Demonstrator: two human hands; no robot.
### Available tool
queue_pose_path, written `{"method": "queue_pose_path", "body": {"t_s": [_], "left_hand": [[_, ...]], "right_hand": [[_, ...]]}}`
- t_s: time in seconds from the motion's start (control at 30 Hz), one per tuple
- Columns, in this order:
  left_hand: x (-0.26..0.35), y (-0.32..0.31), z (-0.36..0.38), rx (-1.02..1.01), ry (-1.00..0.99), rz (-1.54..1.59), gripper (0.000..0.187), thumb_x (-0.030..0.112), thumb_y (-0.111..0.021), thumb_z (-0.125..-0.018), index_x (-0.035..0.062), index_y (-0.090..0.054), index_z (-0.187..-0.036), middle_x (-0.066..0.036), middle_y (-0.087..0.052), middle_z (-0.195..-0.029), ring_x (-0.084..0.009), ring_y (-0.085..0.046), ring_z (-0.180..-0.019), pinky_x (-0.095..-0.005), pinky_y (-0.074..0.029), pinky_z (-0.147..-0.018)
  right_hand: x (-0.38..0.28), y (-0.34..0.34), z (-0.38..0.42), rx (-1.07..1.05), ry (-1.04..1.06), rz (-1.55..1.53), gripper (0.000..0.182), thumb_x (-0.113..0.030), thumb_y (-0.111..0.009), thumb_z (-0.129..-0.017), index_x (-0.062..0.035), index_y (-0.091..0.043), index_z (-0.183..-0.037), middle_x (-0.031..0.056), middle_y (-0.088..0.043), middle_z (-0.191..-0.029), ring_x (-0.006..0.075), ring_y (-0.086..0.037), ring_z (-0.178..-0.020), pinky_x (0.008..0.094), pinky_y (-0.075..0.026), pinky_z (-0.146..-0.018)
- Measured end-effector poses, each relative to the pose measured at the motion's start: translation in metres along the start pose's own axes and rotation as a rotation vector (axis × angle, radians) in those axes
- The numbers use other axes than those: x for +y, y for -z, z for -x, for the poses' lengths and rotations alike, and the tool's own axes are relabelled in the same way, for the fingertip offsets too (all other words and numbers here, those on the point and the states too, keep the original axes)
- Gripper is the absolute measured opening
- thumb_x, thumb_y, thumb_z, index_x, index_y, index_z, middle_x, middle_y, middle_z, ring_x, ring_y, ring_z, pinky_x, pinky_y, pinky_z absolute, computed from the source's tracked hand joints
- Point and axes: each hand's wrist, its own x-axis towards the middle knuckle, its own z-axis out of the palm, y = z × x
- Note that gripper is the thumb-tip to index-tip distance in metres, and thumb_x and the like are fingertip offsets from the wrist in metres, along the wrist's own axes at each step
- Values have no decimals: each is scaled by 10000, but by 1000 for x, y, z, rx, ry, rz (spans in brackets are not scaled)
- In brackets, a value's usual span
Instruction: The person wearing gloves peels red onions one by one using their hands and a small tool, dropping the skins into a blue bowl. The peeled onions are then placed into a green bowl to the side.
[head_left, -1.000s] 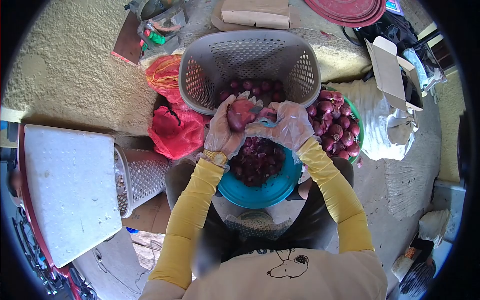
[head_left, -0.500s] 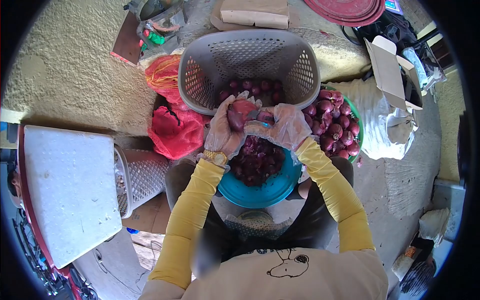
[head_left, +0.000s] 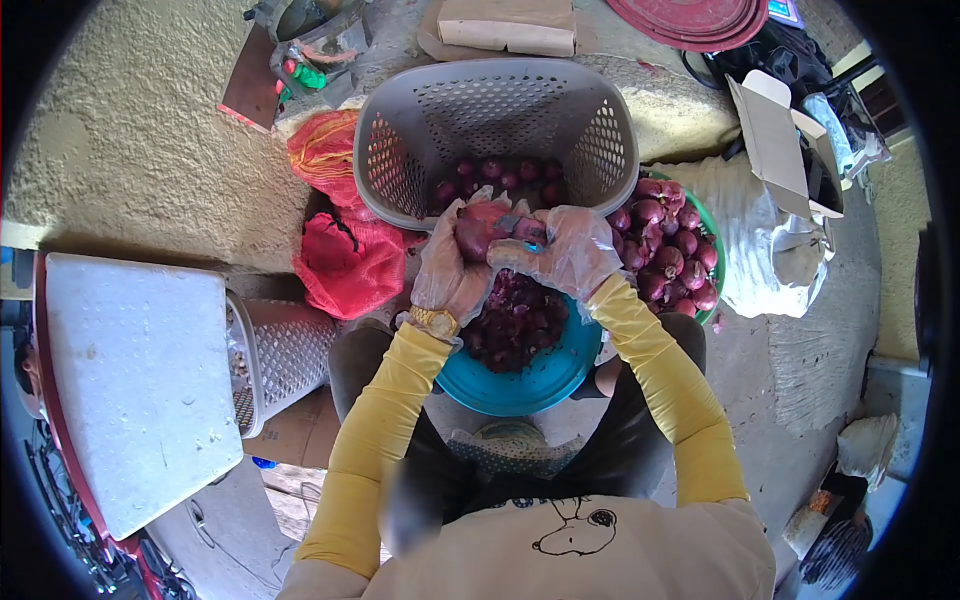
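In a clear plastic glove, my left hand (head_left: 452,262) is closed around a red onion (head_left: 478,230). My right hand (head_left: 570,250), gloved the same way, grips a small knife (head_left: 510,222) whose grey blade rests against the onion. A bit of blue shows at the fingers, and most of the handle is hidden. Below both hands sits a blue basin (head_left: 515,398) with dark red onion skins (head_left: 510,335) in it. Just beyond them stands a grey perforated basket (head_left: 490,80) with several onions (head_left: 505,178) at its bottom.
A green-rimmed tub (head_left: 712,215) heaped with red onions (head_left: 668,262) stands at the right, by a white sack (head_left: 765,260). Red mesh bags (head_left: 350,265) lie left of the basket. Further left are another perforated basket (head_left: 290,350) and a white foam lid (head_left: 145,380).
Both hands stay over the basin with the onion and knife between them. The blade and right fingers have shifted only slightly against the onion.
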Motion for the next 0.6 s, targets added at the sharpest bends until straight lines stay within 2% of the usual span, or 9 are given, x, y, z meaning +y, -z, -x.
{"method": "queue_pose_path", "body": {"t_s": [0.2, 0.27, 0.3, 0.37, 0.4, 0.47, 0.6], "left_hand": [[0, 2, 1, 22, 14, 47, 397, 240, -477, -1075, -5, -490, -1387, -224, -588, -1353, -444, -529, -1314, -566, -475, -1109], [1, 5, -2, 16, -15, -14, 400, 258, -480, -1079, -2, -485, -1382, -219, -590, -1349, -440, -531, -1313, -580, -475, -1105], [3, 5, -2, 17, -16, -14, 400, 258, -480, -1079, -2, -485, -1382, -219, -590, -1349, -440, -531, -1313, -580, -475, -1105], [7, 5, -2, 40, 3, -62, 405, 270, -509, -1075, -12, -486, -1365, -232, -584, -1333, -451, -529, -1308, -603, -484, -1088], [8, -3, 0, 39, 2, -62, 405, 270, -509, -1075, -12, -486, -1365, -232, -584, -1333, -451, -529, -1308, -603, -484, -1088], [11, -19, 4, 157, 5, 43, 355, 267, -582, -1049, -5, -538, -1273, -197, -584, -1269, -415, -592, -1199, -584, -528, -1042], [20, -10, -1, 152, -96, -13, 416, 287, -598, -1041, -8, -522, -1324, -253, -554, -1297, -468, -523, -1299, -620, -489, -1080]], "right_hand": [[11, -18, 0, -5, -19, -63, 741, -821, -726, -708, -148, -796, -1012, 166, -698, -739, 369, -697, -726, 436, -541, -664], [11, -21, 1, 13, 26, -106, 748, -859, -645, -742, -130, -776, -841, 173, -707, -747, 382, -709, -742, 466, -555, -699], [11, -20, 2, 12, 26, -106, 748, -859, -645, -742, -130, -776, -841, 173, -707, -747, 382, -709, -742, 466, -555, -699], [9, -14, 6, 28, 274, -123, 694, -817, -667, -765, -144, -791, -879, 162, -702, -724, 364, -712, -724, 461, -557, -696], [9, -10, 7, 29, 275, -123, 694, -817, -667, -765, -144, -791, -879, 162, -702, -724, 364, -712, -724, 461, -557, -696], [8, -4, 7, -149, 342, -16, 660, -779, -687, -776, -145, -799, -920, 146, -699, -707, 349, -713, -713, 450, -553, -683], [14, -11, 7, -89, 403, -195, 634, -757, -718, -760, -147, -795, -915, 134, -699, -706, 344, -712, -707, 436, -549, -667]]}}
